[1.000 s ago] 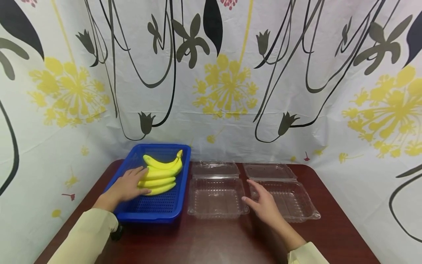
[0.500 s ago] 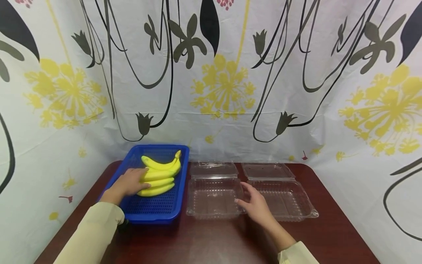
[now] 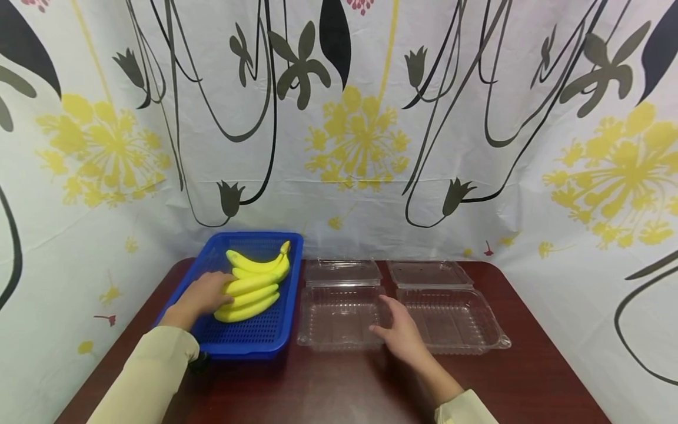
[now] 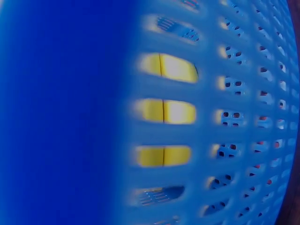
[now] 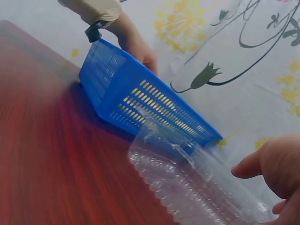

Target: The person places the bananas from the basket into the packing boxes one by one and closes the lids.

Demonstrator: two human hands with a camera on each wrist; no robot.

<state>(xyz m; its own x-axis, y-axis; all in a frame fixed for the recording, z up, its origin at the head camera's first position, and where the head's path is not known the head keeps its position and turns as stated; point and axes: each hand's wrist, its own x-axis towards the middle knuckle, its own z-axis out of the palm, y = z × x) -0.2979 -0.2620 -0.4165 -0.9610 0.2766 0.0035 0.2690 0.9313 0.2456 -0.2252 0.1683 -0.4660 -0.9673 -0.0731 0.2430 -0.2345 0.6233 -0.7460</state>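
Yellow bananas [image 3: 254,296] lie in a blue plastic basket [image 3: 253,352] at the left, joined at a stem towards the basket's back right. My left hand [image 3: 203,292] reaches over the basket's left side and grips their left ends, fingers over the top and thumb lower down. Through the basket slots, the left wrist view catches yellow banana skin [image 4: 178,112]. My right hand [image 3: 405,335] is at the right edge of the left clear clamshell container [image 3: 339,341], thumb and fingers spread apart. In the right wrist view its thumb stands over that container's rim.
A second clear clamshell container [image 3: 455,321] lies lid-open to the right, partly behind my right hand. Both lids lean back towards the patterned cloth [image 3: 360,224] behind. Everything stands on a dark red-brown table [image 3: 328,388].
My right hand has moved left, from the right container to the left container's edge. My left hand has closed on the bananas, and the lower ones have shifted slightly left and towards me.
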